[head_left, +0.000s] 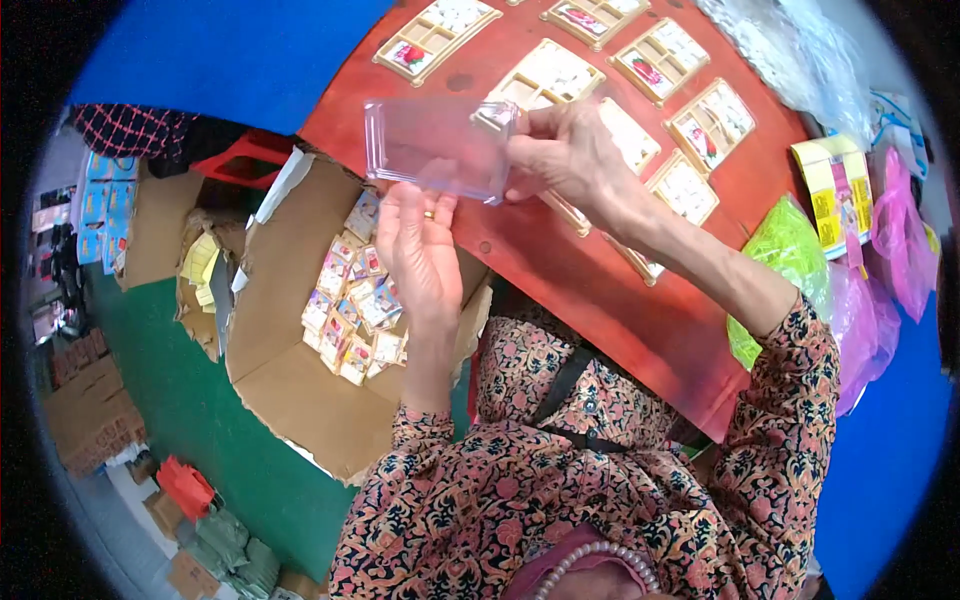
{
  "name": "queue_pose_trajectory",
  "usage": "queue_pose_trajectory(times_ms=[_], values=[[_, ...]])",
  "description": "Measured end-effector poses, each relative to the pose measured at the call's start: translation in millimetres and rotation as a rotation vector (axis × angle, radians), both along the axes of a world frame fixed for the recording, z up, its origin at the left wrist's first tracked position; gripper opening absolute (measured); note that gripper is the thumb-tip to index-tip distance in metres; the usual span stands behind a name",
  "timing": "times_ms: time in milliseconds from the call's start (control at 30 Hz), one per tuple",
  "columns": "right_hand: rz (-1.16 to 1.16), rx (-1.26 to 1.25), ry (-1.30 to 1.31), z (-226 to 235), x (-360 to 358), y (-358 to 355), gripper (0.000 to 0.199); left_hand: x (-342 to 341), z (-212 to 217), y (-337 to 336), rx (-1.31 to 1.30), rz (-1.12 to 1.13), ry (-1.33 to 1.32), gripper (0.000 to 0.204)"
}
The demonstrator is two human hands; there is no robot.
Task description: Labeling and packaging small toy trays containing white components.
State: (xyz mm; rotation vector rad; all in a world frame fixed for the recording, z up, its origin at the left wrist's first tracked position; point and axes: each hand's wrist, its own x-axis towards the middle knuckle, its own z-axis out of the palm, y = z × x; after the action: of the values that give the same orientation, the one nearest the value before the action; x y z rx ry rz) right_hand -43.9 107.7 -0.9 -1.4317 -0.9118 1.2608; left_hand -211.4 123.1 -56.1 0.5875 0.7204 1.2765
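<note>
I hold a clear plastic lid up in front of me with both hands. My left hand supports it from below, fingers at its lower edge, a ring on one finger. My right hand pinches its right end from above. Behind the lid, on the red table, lie several shallow cream trays with small compartments. One tray sits just right of my right wrist.
An open cardboard box at my left holds several small colourful packets. Green and pink plastic bags and yellow packages lie at the table's right. Clear plastic wrap is at the far right. Green floor with more cartons at the lower left.
</note>
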Motion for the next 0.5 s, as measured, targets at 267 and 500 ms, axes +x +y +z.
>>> queue_pose_trajectory(times_ms=[267,500], values=[[0.113,-0.366,0.477,-9.6,-15.1,-23.5,0.015,16.4,8.4,1.4,0.113,-0.37,-0.151,0.091],[0.155,0.11,-0.67,-11.0,-17.4,-40.2,0.033,-2.3,-1.3,4.5,0.014,-0.32,-0.229,0.103]])
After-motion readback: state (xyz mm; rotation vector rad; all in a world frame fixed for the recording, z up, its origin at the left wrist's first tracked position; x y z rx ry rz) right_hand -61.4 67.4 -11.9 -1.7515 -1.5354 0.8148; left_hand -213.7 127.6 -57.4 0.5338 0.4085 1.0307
